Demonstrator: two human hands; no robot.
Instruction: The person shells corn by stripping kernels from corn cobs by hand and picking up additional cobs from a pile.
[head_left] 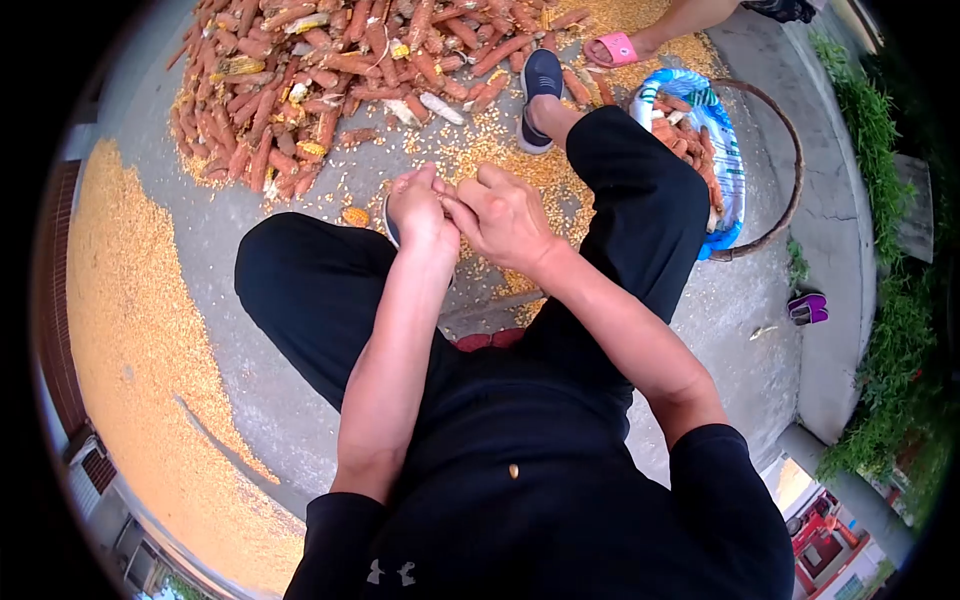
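Observation:
My left hand (422, 207) and my right hand (500, 218) meet over the ground between my knees. Both have their fingers curled in, and the fingertips come together. Whatever lies between them is hidden or too small to name. Just left of my left hand, a small yellow piece of corn (355, 216) lies on the concrete. Loose kernels (480, 150) are scattered below and beyond my hands. Farther out rises a heap of reddish stripped cobs (330, 75), with a few whitish ones and some still bearing yellow kernels. One kernel (514, 471) rests on my dark shirt.
A handled basket with a blue and white lining (733, 165) holds cobs at the right. Another person's foot in a pink sandal (612, 50) is beyond it. Spread kernels (150, 350) cover the left side. A purple object (808, 308) lies near the right kerb.

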